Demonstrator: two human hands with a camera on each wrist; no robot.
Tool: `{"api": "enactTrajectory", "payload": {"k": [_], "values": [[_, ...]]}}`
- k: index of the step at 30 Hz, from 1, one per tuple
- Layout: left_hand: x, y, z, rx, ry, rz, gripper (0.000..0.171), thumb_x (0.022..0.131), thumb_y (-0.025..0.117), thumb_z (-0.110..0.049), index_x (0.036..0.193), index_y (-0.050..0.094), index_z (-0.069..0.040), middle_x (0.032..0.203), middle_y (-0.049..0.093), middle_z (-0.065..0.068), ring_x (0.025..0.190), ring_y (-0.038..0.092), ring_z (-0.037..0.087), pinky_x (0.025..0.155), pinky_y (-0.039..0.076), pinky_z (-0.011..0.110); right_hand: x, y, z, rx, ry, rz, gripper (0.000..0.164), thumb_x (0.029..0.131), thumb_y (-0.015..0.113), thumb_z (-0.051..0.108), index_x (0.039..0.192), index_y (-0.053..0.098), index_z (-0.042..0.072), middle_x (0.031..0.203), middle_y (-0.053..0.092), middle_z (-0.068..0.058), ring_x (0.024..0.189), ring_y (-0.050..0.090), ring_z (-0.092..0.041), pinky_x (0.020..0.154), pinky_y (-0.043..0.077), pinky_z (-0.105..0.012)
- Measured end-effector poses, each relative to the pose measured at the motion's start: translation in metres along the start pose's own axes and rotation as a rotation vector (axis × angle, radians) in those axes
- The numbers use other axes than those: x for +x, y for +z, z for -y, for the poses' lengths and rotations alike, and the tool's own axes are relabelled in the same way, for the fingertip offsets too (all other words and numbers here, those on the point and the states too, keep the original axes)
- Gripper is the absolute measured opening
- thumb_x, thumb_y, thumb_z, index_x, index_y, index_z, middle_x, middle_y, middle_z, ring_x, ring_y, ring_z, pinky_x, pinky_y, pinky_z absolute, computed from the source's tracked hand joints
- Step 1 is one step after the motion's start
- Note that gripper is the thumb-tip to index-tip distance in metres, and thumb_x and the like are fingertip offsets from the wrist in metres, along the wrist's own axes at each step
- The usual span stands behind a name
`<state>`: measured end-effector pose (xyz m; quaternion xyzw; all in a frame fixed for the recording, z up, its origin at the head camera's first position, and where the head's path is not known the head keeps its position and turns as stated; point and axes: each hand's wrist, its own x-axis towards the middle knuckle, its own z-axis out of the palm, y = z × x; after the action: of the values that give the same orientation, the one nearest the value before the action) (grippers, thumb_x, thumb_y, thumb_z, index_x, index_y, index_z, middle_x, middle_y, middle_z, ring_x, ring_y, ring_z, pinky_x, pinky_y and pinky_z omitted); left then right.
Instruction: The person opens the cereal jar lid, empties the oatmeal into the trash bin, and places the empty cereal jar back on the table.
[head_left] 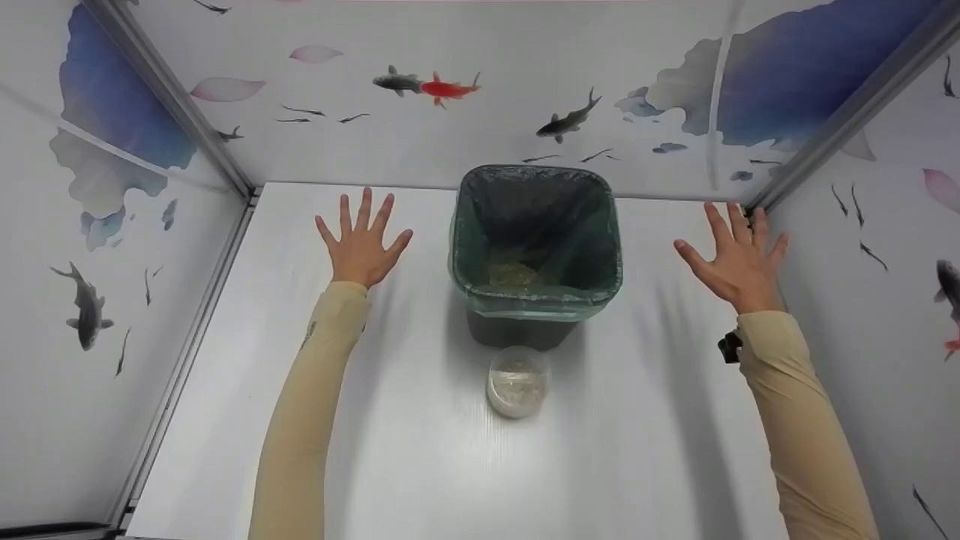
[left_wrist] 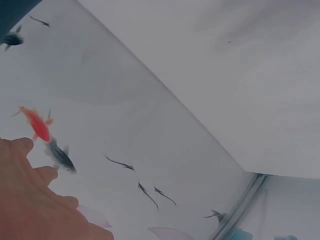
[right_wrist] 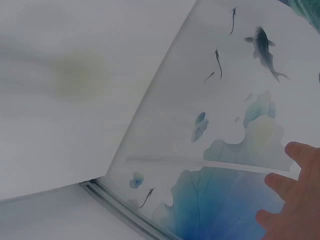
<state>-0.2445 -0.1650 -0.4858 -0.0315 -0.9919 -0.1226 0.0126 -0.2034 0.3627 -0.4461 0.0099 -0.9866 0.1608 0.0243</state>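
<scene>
My left hand (head_left: 363, 244) is spread with straight fingers over the left part of the white table and holds nothing. On the far right, my right hand (head_left: 741, 262) is spread the same way, near the side wall, also holding nothing. Between them stands a dark bin (head_left: 523, 330) lined with a green bag (head_left: 536, 304); something pale lies at its bottom, too dim to tell. Just in front of the bin is a small clear round container (head_left: 517, 382) with whitish contents. In each wrist view only part of the left hand (left_wrist: 35, 200) and right hand (right_wrist: 297, 195) shows.
White panels printed with fish and leaves close in the back (head_left: 337, 142) and both sides. Grey metal posts (head_left: 180, 97) stand in the corners. The white table (head_left: 450, 480) extends toward me. A black object (head_left: 729, 347) sits at the right wrist.
</scene>
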Motion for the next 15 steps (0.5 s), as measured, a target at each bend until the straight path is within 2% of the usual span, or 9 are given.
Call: {"api": "enactTrajectory", "payload": {"k": [4,8,11,15], "values": [[-0.006,0.004,0.001,0.002,0.001,0.013,0.074,0.095,0.031,-0.067,0.156,0.015,-0.029,0.161,-0.001,0.003,0.144,-0.012,0.034,0.102,-0.017,0.066,-0.01,0.009,0.005,0.005,-0.035,-0.014,0.085,0.091,0.043,0.065,0.155,0.02,0.014,0.158,0.011,-0.021,0.143,-0.01,-0.042,0.101,-0.017,-0.068],[-0.016,0.017,0.004,-0.014,-0.001,0.048,0.074,0.095,0.032,-0.067,0.156,0.016,-0.029,0.161,-0.001,0.003,0.144,-0.012,0.034,0.102,-0.017,0.067,-0.029,0.031,0.006,0.014,-0.08,0.009,0.079,0.09,0.059,0.05,0.15,0.031,0.008,0.152,0.024,-0.026,0.141,0.003,-0.048,0.102,-0.007,-0.072],[-0.026,0.035,0.011,-0.033,-0.011,0.067,0.073,0.095,0.034,-0.065,0.156,0.018,-0.027,0.161,0.002,0.004,0.145,-0.009,0.035,0.102,-0.015,0.067,-0.044,0.057,0.007,0.019,-0.118,0.058,0.069,0.085,0.069,0.035,0.139,0.045,0.0,0.139,0.04,-0.031,0.133,0.023,-0.052,0.102,0.011,-0.073],[-0.046,0.073,0.022,-0.068,-0.029,0.106,0.072,0.096,0.037,-0.063,0.155,0.023,-0.025,0.161,0.007,0.006,0.145,-0.003,0.036,0.103,-0.012,0.068,-0.066,0.093,0.014,0.091,-0.126,0.219,0.059,0.084,0.072,0.025,0.13,0.051,-0.005,0.125,0.053,-0.032,0.116,0.045,-0.051,0.09,0.036,-0.067]]}}
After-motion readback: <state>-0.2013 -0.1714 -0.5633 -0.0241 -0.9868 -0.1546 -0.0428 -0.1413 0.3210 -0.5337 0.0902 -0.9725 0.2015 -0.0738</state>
